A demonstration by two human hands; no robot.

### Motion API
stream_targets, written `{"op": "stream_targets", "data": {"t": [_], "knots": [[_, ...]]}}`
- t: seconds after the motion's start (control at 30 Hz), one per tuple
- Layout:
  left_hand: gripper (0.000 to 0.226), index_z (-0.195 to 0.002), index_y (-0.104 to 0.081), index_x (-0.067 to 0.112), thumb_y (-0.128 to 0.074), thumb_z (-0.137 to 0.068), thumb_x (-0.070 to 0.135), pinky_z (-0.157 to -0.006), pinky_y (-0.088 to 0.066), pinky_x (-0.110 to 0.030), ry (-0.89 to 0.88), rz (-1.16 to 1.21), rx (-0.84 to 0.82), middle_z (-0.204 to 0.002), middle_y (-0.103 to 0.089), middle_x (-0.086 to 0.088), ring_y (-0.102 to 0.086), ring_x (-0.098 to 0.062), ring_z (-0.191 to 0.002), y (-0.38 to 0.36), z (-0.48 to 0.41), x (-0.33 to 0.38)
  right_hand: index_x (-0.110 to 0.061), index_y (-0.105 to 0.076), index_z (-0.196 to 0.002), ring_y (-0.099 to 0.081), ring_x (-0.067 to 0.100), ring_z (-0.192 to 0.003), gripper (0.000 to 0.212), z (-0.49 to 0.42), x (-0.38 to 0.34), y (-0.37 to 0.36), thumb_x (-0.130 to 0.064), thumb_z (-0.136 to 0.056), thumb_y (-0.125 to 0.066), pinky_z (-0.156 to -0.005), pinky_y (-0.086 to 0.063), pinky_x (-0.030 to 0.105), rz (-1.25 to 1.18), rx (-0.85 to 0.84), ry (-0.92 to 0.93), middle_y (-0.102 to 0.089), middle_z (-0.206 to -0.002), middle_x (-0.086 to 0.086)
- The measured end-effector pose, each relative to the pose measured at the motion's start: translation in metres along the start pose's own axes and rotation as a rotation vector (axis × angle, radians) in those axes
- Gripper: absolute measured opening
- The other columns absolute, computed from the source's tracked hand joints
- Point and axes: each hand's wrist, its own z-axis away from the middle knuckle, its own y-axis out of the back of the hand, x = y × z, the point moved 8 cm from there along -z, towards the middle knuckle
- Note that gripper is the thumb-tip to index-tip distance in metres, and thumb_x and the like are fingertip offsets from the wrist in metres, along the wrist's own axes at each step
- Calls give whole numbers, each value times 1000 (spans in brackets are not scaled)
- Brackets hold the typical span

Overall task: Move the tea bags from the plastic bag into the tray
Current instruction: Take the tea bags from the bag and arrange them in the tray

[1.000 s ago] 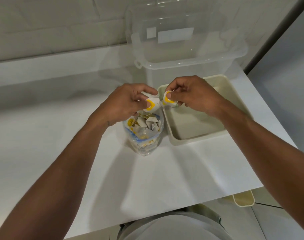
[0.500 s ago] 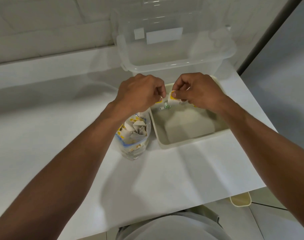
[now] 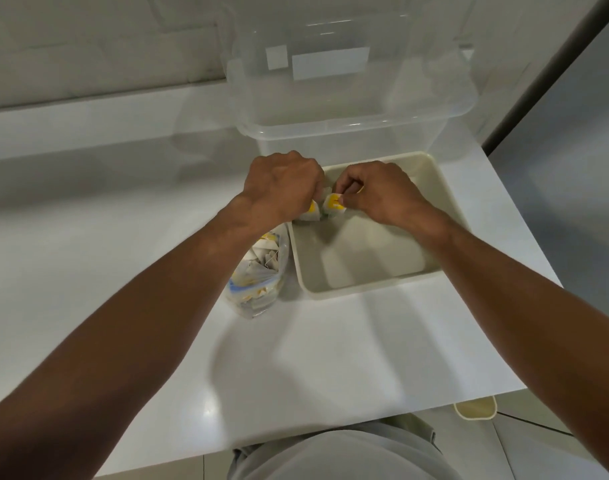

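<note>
both hands meet over the left side of the tray. left hand (image 3: 282,188) is curled with its knuckles up, its fingers closed round a tea bag (image 3: 311,211) of which only a white and yellow edge shows below them. right hand (image 3: 382,192) pinches a second tea bag (image 3: 332,206), white with a yellow patch, between thumb and forefinger, the other fingers folded in. the two tea bags hang side by side, just inside the tray's left wall; whether they touch each other or the tray floor cannot be told.

the tray (image 3: 365,289) is cream and rectangular and sits on the white counter (image 3: 296,358). the plastic bag (image 3: 258,278) stands just beside the tray's left wall, partly under the left wrist, with more folded tea bags inside and a blue strip low on its side. a clear storage box (image 3: 348,133) sits right behind the tray, with two white labels on its far wall. pale wall tiles run behind the counter. grey clothing (image 3: 331,455) shows at the bottom edge, and a small cream container (image 3: 476,408) lies on the floor below the counter's right corner.
</note>
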Motion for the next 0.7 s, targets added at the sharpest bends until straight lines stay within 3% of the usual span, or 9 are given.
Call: {"op": "stream_targets", "data": {"t": [0.17,0.27,0.4,0.53,0.7], "knots": [[20,-104,-72,29,-65,-85,25,-73,-47,-35,22,-41,-132,-104,-65,-4,-64,-28,-94,-15,-1,-2,-38,-66,-73,-66,14,-86,16,1,7,-24,-25,-78,-74,-80,-55,37,128,-156,4,-72,-85,-11],[19,-100,-73,28,-63,-84,25,-73,-51,-35,20,-36,-197,-99,-66,-1,-64,-26,-93,-22,0,1,-35,-69,-83,-66,17,-89,12,-1,11,-32,-24,-80,-74,-82,-56,39,174,-234,-4,-72,-90,-10],[21,-104,-72,26,-61,-87,18,-67,-42,-32,28,-147,-131,-100,-65,-2,-63,-26,-86,-20,-3,9,-28,-74,-99,-65,23,-92,19,-15,9,-36,-26,-80,-74,-81,-56,40,229,-216,-2,-70,-93,-3],[20,-107,-68,14,-53,-94,10,-69,-40,-33,-14,-288,-101,-102,-67,-7,-66,-31,-94,-22,-8,19,-28,-72,-101,-66,28,-92,25,-25,8,-41,-21,-77,-68,-77,-57,41,274,-148,5,-71,-98,1],[20,-106,-69,16,-51,-97,12,-66,-40,-34,-47,-328,-64,-97,-67,-6,-67,-29,-89,-24,-11,19,-28,-71,-107,-65,29,-92,27,-31,9,-42,-19,-83,-66,-71,-53,34,334,-57,30,-71,-103,3]]}}
